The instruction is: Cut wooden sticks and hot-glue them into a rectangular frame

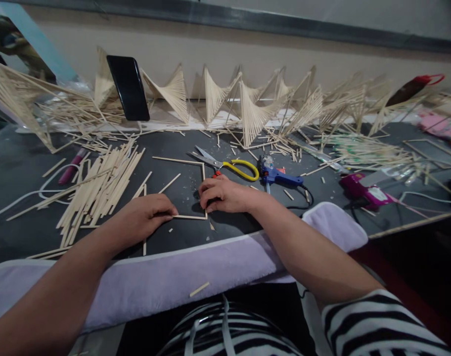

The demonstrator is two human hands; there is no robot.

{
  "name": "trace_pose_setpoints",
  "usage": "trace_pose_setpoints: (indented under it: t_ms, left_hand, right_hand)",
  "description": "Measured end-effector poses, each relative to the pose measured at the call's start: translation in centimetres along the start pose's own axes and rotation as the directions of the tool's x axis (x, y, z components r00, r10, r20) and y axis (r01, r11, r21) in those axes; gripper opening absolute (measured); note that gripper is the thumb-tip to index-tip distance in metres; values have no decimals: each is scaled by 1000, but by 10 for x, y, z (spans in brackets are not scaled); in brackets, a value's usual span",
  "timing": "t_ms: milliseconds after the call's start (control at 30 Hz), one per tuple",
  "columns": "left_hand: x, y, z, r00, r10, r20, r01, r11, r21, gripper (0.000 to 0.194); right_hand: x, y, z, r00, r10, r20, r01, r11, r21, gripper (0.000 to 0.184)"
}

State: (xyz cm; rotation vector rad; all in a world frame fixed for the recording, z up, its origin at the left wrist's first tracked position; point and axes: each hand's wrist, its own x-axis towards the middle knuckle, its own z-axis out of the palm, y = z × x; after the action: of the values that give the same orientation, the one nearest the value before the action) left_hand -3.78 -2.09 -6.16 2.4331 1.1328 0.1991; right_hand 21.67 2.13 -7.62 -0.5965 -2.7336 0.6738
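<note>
Three thin wooden sticks lie on the dark table as an open-sided frame, meeting at two corners on its right side. My left hand (157, 212) pinches the left end of the lower stick (190, 217). Curled over the upright stick (203, 172), just above the lower right corner, are the fingers of my right hand (220, 194). The upper stick (177, 160) lies untouched. Behind my right hand are yellow-handled scissors (242, 168), blades spread, and something red partly hidden by my fingers. A blue glue gun (283, 176) lies to the right.
A pile of loose sticks (99, 193) lies left. Fan-shaped stick structures (253, 113) and a leaning phone (129, 89) line the back. A purple glue gun (366, 190) with a cord sits right. A lilac cloth (196, 262) covers the front edge.
</note>
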Motion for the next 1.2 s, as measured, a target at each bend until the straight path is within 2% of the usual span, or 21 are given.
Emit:
trace_pose_setpoints:
  t_ms: [433, 767, 1200]
  left_hand:
    - [1, -1, 3, 999, 4, -34, -3, 1000, 20, 23]
    - [2, 2, 0, 1000, -22, -3, 22, 1000, -8, 26]
    - [2, 1, 0, 1000, 20, 9, -20, 999, -50, 19]
  right_hand:
    - [1, 1, 0, 1000, -21, 11, 21, 1000, 2, 11]
    - [1, 1, 1, 1000, -20, 1, 20, 1000, 2, 10]
    - [1, 0, 2, 1000, -21, -15, 21, 1000, -3, 10]
